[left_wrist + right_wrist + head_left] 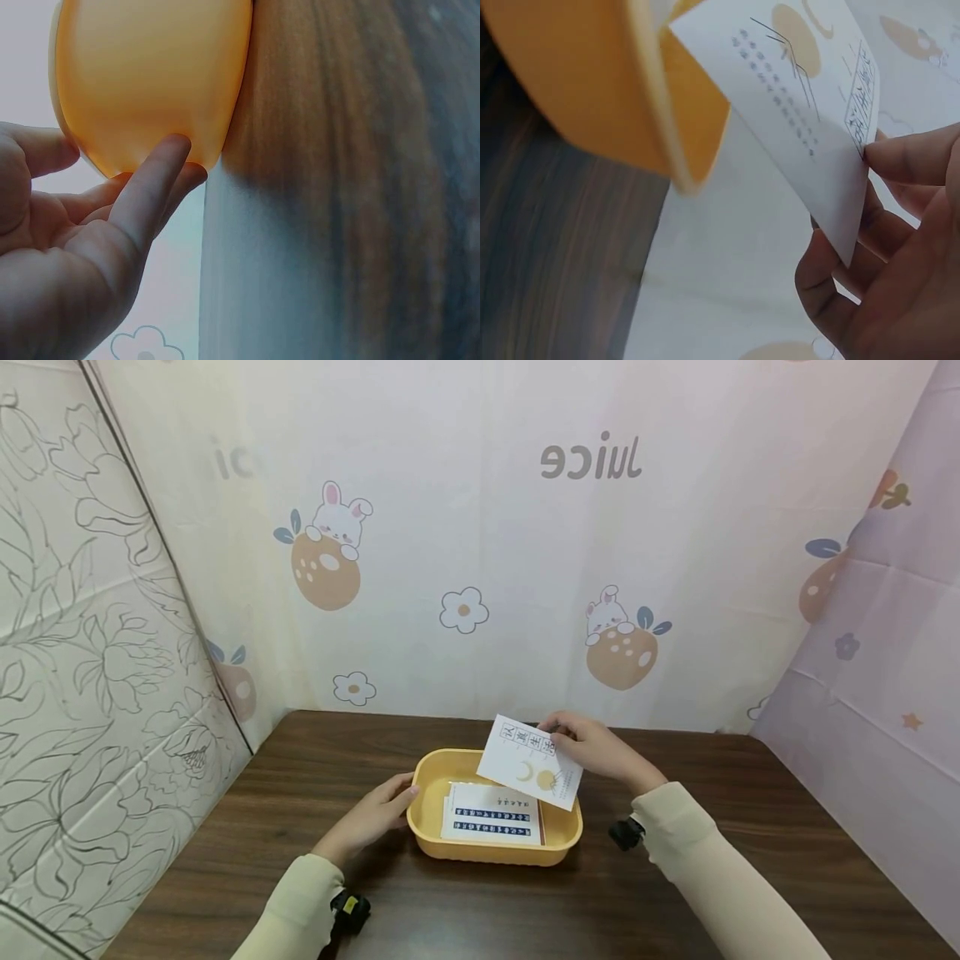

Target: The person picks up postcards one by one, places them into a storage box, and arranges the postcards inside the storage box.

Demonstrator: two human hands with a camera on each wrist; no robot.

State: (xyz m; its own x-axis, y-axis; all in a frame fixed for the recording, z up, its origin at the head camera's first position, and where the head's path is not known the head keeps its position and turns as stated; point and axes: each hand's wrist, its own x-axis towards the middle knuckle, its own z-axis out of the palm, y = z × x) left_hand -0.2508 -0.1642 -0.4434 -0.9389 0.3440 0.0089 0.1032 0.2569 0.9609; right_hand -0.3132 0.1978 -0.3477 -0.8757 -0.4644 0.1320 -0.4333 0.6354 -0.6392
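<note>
A yellow plastic basin [495, 852] stands on the table, holding printed white cards [491, 814] with blue bands of characters. At its left end my left hand [378, 814] grips the wall, thumb at the rim and fingers along the outside; the left wrist view shows these fingers [154, 184] against the yellow wall. Above the basin's right part, my right hand [596, 747] pinches a white card [517, 764] by its edge, thumb on the printed face. This card [780, 97] bears characters in boxes, a yellow disc and a crescent, and is tilted.
The dark wood-grain table [337, 727] reaches to a patterned curtain [480, 543] at the back. Further curtains [97, 610] hang at the left and right sides. A small black device [350, 912] is strapped to each wrist.
</note>
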